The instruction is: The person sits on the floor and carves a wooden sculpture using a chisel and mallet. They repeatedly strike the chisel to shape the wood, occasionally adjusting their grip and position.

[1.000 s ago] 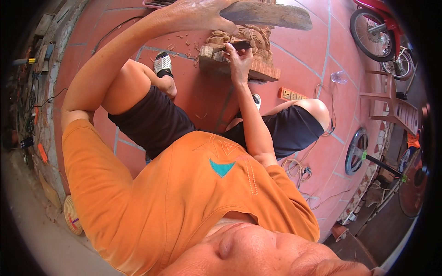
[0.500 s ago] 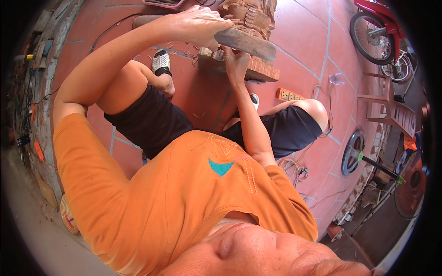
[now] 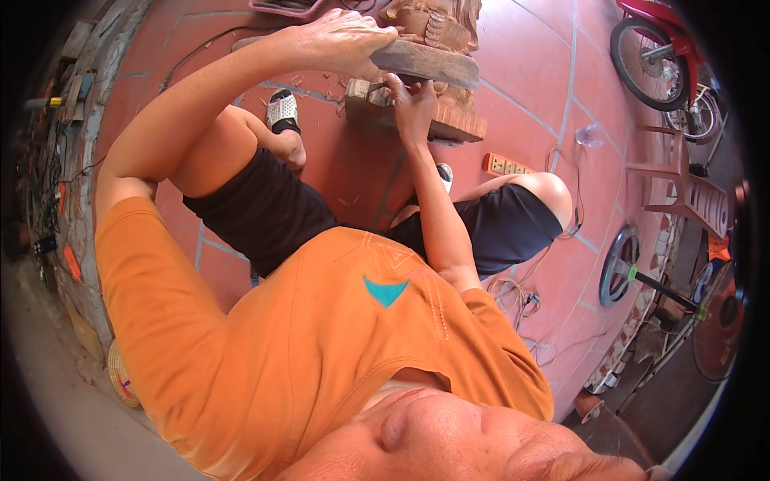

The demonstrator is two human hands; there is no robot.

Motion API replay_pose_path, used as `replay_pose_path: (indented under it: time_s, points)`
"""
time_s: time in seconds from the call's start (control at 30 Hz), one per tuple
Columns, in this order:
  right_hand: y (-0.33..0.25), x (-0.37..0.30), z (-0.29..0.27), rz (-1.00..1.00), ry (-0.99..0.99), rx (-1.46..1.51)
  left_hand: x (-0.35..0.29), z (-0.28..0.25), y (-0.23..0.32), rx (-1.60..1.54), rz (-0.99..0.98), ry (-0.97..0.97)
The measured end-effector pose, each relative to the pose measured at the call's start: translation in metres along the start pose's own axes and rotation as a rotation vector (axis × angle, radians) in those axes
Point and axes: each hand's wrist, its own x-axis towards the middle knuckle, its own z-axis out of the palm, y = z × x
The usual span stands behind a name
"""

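Note:
A carved brown wooden figure [image 3: 439,28] stands on a thick wooden base block [image 3: 459,127] beyond my knees. My left hand [image 3: 346,44] is closed around a worn, flat wooden bar [image 3: 433,64], which crosses in front of the carving's lower part. Just below the bar, my right hand [image 3: 414,111] is at the near side of the base with bent fingers and thumb. Something dark shows between its fingertips and the bar, but most of it is hidden and its kind cannot be made out.
Wood shavings [image 3: 298,80] litter the red tile floor. An orange power strip [image 3: 505,165] and loose cables [image 3: 513,290] lie to the right. Farther right are a clear plastic cup [image 3: 589,136], a plastic chair [image 3: 690,188], a fan [image 3: 616,266] and a red motorbike [image 3: 662,56]. A pink tray [image 3: 289,8] sits at the far edge.
My left hand has shifted slightly left and away from me, and the bar's right end has risen with it. The right hand stays at nearly the same spot, its fingertips slightly shifted.

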Motion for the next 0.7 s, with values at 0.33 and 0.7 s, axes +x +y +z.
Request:
replay_pose_path:
  time_s: [0.33, 0.7]
  points:
    - [-0.018, -0.002, -0.011, 0.292, 0.006, 0.313, 0.004, -0.085, 0.018, -0.27, -0.217, -0.166]
    - [-0.011, -0.007, -0.006, 0.066, -0.018, -0.076, 0.001, -0.095, 0.034, -0.353, -0.103, -0.095]
